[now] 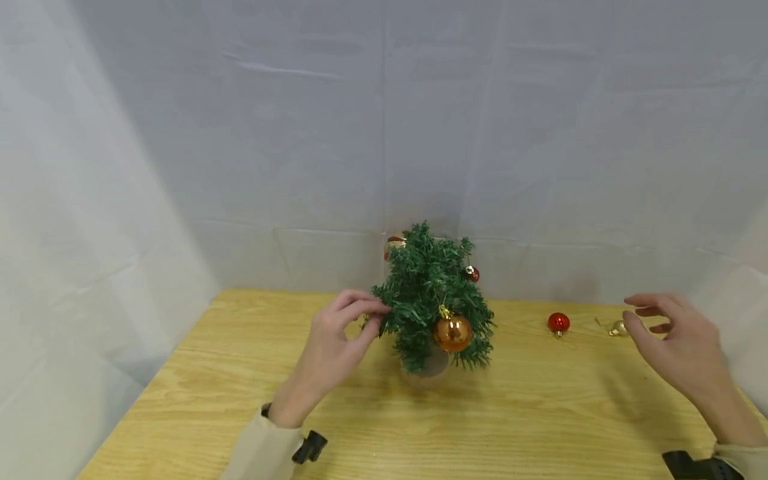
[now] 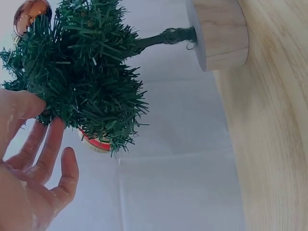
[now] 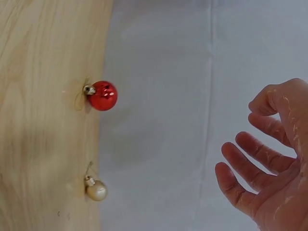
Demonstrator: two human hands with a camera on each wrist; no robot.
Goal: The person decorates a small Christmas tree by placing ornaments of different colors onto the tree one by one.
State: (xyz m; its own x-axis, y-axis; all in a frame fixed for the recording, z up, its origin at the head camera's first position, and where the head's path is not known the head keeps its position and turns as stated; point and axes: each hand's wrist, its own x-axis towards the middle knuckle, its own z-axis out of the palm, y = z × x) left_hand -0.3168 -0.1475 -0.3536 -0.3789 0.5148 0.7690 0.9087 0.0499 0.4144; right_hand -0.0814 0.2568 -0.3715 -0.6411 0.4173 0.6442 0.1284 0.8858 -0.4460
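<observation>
A small green artificial Christmas tree (image 1: 420, 287) stands upright on a round wooden base (image 2: 224, 33). With thumb and fingertips my left hand (image 1: 342, 337) pinches the tip of a branch on its left side. A shiny copper-orange bauble (image 1: 453, 333) hangs at the tree's front, and a small dark red bauble (image 1: 473, 274) on its right. At the upper left a red and cream ornament (image 1: 394, 247) is partly hidden by the branches. My right hand (image 1: 681, 343) hovers at the right, fingers loosely bent and holding nothing, beside a small pale gold bauble (image 3: 96, 190).
A red bauble (image 1: 559, 323) with a gold string loop lies on the wooden table (image 1: 528, 407), between the tree and the pale gold bauble. Behind the table's far edge hangs a white cloth backdrop (image 1: 336, 147), which continues along both sides.
</observation>
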